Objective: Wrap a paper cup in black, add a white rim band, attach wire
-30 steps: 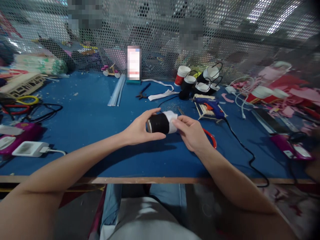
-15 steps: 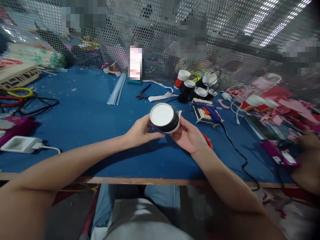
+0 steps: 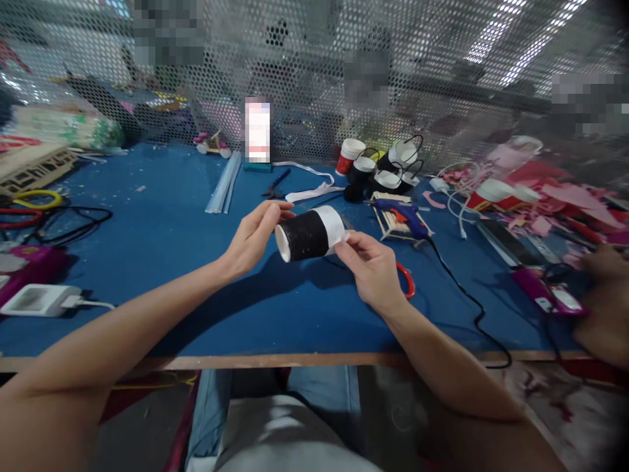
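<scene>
Two bare hands are flanking a cylindrical cup point(image 3: 307, 235), which is lying sideways in the air above a smooth blue tabletop point(image 3: 275, 318). The right hand point(image 3: 373, 269) is pinching the cup's right end between thumb and fingers, where a pale, soft-looking white band point(image 3: 333, 224) is circling the wall. The left hand point(image 3: 250, 236) is curving loosely beside the left end, fingers extending along its upper edge (whether they are touching it, I cannot tell). The cup's middle is wearing a matte black wrap with a fibrous look, and its left end is showing a round white rim.

Beyond the cup, a flat white ribbon point(image 3: 314, 192) is curling near dark-jawed pliers point(image 3: 276, 183). Translucent plastic strips point(image 3: 223, 183) are lying beyond it to the left. To the cup's right, a blue-and-orange glue gun point(image 3: 405, 219) is resting on a rack of wooden sticks point(image 3: 382, 224); farther back, black-wrapped cups point(image 3: 361, 172) with thin looped handles are clustering.
</scene>
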A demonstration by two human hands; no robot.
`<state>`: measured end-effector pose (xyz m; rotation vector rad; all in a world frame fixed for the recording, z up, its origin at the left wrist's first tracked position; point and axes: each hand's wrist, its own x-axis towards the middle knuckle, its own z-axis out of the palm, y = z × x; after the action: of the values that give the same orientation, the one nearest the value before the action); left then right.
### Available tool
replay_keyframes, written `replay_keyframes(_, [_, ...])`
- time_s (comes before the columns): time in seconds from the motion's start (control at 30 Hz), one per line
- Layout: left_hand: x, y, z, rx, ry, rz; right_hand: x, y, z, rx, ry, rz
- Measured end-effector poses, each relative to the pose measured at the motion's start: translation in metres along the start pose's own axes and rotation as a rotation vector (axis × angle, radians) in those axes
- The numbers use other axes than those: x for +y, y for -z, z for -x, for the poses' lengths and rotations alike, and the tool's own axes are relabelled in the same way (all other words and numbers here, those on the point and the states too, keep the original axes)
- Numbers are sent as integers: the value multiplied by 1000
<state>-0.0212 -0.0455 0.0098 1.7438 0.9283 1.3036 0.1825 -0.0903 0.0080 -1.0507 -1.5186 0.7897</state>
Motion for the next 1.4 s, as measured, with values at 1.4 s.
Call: replay_keyframes(1.4, [3,-8,13,-168,-426,-805,50,157,-94,72,-396,1197])
